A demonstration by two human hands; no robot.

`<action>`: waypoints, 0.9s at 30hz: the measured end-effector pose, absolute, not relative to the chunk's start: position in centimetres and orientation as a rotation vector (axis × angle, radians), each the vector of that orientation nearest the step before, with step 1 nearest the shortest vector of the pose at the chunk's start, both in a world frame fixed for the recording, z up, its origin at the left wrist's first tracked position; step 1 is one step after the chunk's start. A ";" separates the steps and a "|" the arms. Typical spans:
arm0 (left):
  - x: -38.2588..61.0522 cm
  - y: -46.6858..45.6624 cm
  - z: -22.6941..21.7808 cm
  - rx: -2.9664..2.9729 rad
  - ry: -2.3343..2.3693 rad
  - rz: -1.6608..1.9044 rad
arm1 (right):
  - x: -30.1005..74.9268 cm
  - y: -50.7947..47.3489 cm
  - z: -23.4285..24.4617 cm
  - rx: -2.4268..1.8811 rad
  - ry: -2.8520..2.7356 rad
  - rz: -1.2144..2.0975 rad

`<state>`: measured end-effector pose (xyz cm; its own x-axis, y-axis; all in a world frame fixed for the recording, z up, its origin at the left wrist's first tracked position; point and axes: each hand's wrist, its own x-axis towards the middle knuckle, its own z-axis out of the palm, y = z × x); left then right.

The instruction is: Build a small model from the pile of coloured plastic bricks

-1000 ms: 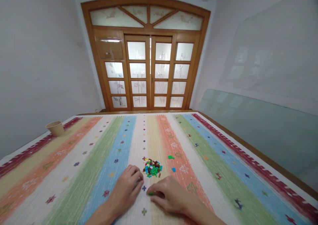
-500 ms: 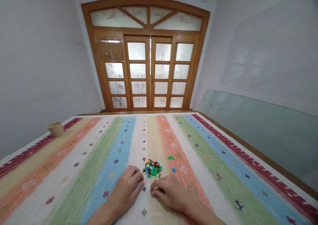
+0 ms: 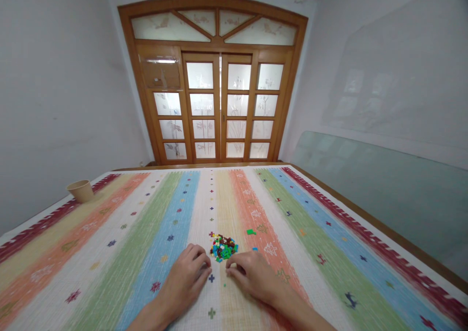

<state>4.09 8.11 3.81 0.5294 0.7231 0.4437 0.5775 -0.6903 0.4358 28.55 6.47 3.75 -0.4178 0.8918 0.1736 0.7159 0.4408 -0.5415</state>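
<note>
Heap of small coloured pieces [image 3: 224, 247], on striped tablecloth [image 3: 129, 253], just beyond left hand [image 3: 188, 272] and right hand [image 3: 252, 275], both curled, contents of either grip not tellable; light fingertip pinch at near edge seems best

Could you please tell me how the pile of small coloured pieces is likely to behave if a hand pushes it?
The pile of small coloured pieces would probably scatter rather than move as one, since it looks loose. The green piece lying apart from it looks flat and angular, so similar ones would likely slide, not roll.
</note>
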 end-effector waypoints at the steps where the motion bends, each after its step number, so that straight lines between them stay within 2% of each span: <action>1: 4.1 8.1 3.8 2.533 1.097 0.897 | 28.7 6.5 3.9 -1.378 -2.249 0.530; 12: 4.0 8.2 3.5 2.541 1.087 0.934 | 32.7 9.2 5.6 -1.728 -2.062 0.369; 27: 3.9 8.3 3.4 2.527 1.102 0.858 | 33.4 9.8 5.5 -1.848 -2.063 0.330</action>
<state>3.86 8.26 3.44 0.5396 0.7319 0.4161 0.5824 -0.6814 0.4434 33.44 9.78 5.46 -0.0875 0.9908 0.1031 0.9092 0.1218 -0.3981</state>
